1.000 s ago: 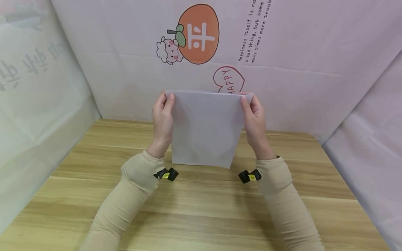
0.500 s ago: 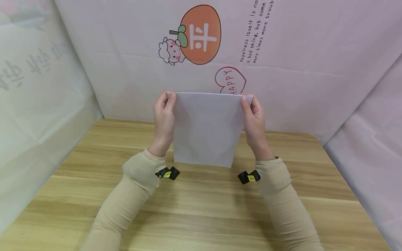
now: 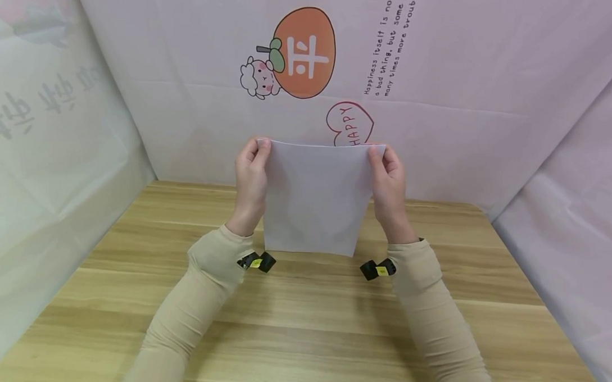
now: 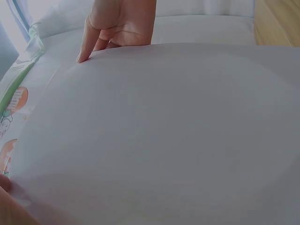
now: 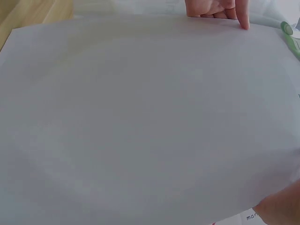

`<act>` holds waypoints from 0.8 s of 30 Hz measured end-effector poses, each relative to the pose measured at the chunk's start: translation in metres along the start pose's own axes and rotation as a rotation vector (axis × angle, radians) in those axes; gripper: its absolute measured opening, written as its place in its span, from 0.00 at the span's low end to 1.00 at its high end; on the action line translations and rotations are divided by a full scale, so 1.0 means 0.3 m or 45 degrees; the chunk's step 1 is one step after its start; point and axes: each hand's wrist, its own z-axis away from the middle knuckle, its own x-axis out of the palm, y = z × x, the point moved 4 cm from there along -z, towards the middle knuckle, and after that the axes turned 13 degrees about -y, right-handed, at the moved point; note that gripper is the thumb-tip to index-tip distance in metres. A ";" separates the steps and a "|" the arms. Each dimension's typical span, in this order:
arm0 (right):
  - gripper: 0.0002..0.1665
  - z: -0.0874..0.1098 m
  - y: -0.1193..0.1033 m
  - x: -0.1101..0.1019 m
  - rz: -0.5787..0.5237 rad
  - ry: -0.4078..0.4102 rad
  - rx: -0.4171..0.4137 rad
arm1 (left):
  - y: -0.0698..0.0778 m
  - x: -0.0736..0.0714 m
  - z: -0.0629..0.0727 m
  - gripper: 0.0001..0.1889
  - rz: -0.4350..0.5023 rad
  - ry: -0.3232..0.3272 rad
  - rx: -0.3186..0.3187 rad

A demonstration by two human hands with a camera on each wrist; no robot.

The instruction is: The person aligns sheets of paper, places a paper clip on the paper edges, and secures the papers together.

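Note:
A blank white sheet of paper hangs between my two hands over the far part of the table. My left hand pinches its upper left corner, thumb on the near face and fingers behind. At the upper right corner my right hand pinches it the same way. The top edge sags slightly in the middle. Across the paper in the left wrist view, the right hand shows at the far edge. The right wrist view has the left hand beyond the sheet.
Under the hands is a wood-grain table. Behind it rises a white printed cloth with an orange fruit drawing and a red heart. White cloth also hangs at the left and right sides.
The paper's top edge has gone from nearly straight to slightly sagging. My left hand has shifted a little to the right; both hands keep their grip.

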 end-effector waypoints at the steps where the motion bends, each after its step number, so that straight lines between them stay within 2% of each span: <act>1: 0.14 0.001 -0.003 -0.001 -0.001 0.002 0.003 | 0.000 0.001 -0.001 0.11 0.004 -0.003 -0.002; 16: 0.16 0.000 -0.021 0.000 -0.034 0.062 0.022 | 0.016 0.012 -0.006 0.11 0.052 -0.027 -0.008; 24: 0.15 0.001 -0.016 0.000 -0.027 0.101 0.055 | 0.013 0.011 -0.006 0.11 0.037 0.025 -0.017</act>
